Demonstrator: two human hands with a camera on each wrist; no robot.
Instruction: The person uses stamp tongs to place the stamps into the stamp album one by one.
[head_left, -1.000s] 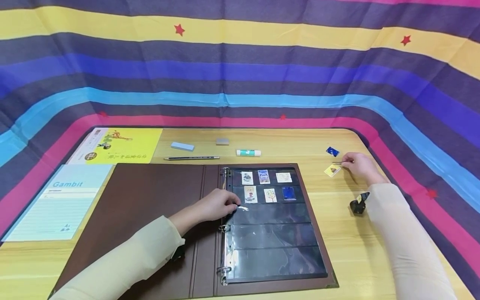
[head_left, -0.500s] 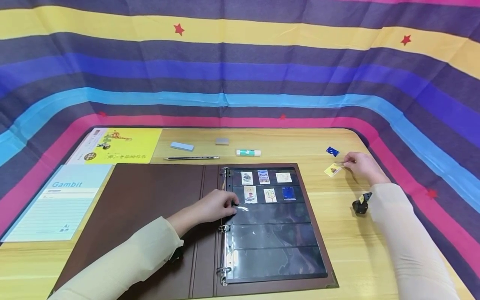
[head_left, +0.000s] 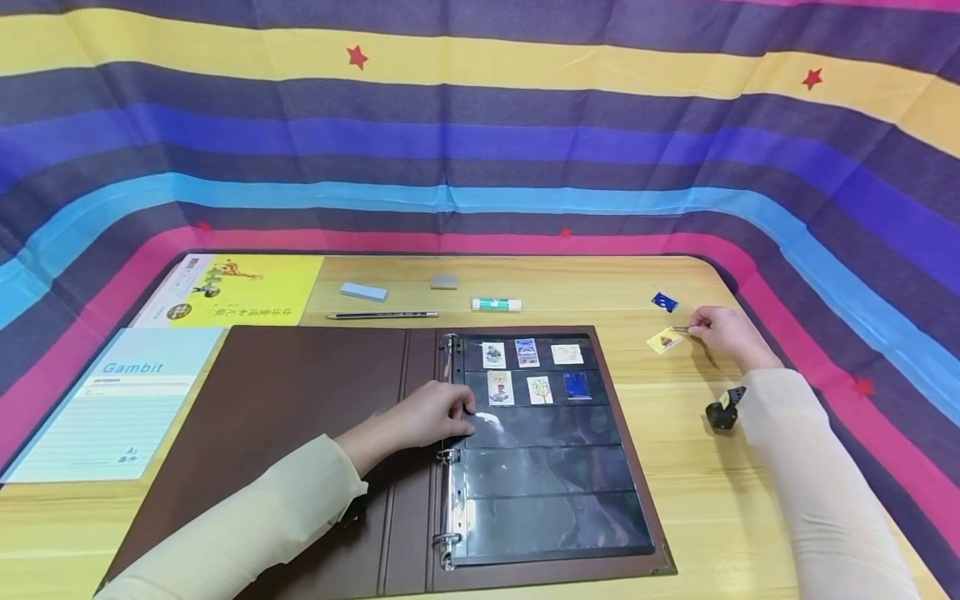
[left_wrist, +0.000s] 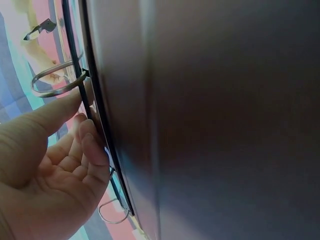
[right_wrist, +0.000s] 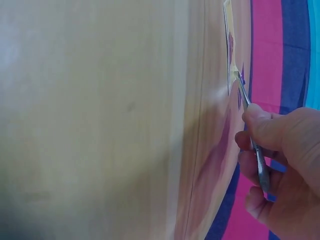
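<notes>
In the head view, my right hand (head_left: 726,335) holds metal tweezers (right_wrist: 255,145) between thumb and fingers. The tips meet the upper right corner of a yellow stamp (head_left: 664,340), right of the album; I cannot tell whether it is lifted. A dark blue stamp (head_left: 664,302) lies just beyond. My left hand (head_left: 427,414) rests with loosely bent fingers at the inner edge of the black pocket page (head_left: 547,471), beside the metal rings (left_wrist: 57,92). Several stamps fill the page's upper two rows, among them a blue stamp (head_left: 577,386). The brown album (head_left: 322,400) lies open flat.
Behind the album are a pencil (head_left: 382,316), a glue stick (head_left: 496,305), a light blue block (head_left: 363,292) and a grey block (head_left: 444,282). A yellow booklet (head_left: 262,292) and a Gambit notepad (head_left: 127,417) lie at the left. A striped cloth (head_left: 480,150) surrounds the table's far side.
My right hand has shifted slightly right and down, and the tweezer tips have come from above the yellow stamp to its corner. My left hand has drawn back slightly at the page edge.
</notes>
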